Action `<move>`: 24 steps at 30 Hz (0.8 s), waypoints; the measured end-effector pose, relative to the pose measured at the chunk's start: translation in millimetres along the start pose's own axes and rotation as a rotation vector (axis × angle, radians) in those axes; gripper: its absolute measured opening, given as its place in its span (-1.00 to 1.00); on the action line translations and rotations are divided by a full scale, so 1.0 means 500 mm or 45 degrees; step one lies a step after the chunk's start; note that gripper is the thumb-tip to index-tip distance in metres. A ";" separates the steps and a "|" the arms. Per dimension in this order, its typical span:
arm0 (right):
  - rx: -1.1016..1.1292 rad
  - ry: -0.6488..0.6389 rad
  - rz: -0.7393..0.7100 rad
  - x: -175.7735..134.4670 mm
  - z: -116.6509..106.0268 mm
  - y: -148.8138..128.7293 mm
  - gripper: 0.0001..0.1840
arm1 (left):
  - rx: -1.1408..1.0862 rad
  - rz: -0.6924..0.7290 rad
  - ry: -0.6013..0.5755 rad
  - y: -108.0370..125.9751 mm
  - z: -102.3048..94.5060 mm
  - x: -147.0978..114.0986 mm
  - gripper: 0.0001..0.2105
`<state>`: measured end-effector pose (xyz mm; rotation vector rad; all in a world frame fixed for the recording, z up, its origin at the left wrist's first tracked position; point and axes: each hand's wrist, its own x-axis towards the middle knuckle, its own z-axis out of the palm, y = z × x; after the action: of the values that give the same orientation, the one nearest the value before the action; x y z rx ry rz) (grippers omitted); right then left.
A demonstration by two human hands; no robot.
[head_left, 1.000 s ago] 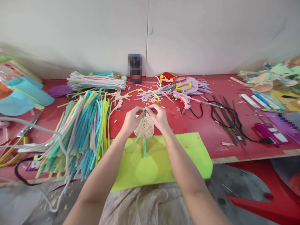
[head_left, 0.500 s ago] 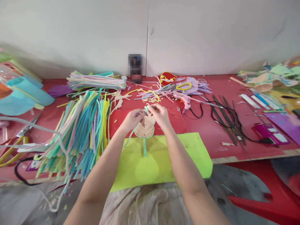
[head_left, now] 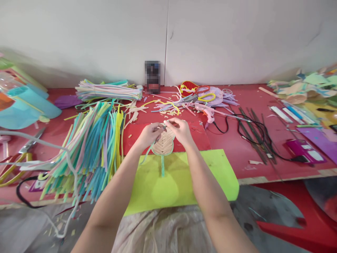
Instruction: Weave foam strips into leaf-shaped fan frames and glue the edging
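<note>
A leaf-shaped piece made of beige strips lies at the middle, its tip between my hands. Pale green pipe cleaner edges it, and a green stem runs down from its base. My left hand is closed in a pinch at the upper left edge, on the green pipe cleaner, whose loose end hangs below the fingers. At the tip, my right hand pinches with thumb and forefinger; the fingers hide what lies between them. Under the leaf are a red board and a yellow-green sheet.
Bundles of pastel pipe cleaners lie at left, with yellow-handled scissors beyond. Behind my hands are beige offcuts and a pink glue gun. Its black cord leads toward a purple box. A phone-like object leans against the wall.
The green bit that showed between my fingertips is now mostly covered. My right fingertips have shifted slightly at the leaf's tip; both hands otherwise stay in place.
</note>
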<state>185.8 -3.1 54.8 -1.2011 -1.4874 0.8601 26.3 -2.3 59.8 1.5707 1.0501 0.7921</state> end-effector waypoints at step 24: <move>0.484 0.250 0.226 0.015 0.002 0.028 -0.45 | -0.134 0.053 0.088 0.004 0.001 -0.001 -0.76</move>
<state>188.1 7.6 43.5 -1.1043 -1.0147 1.0568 26.9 -2.9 61.5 1.4892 1.0113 0.9212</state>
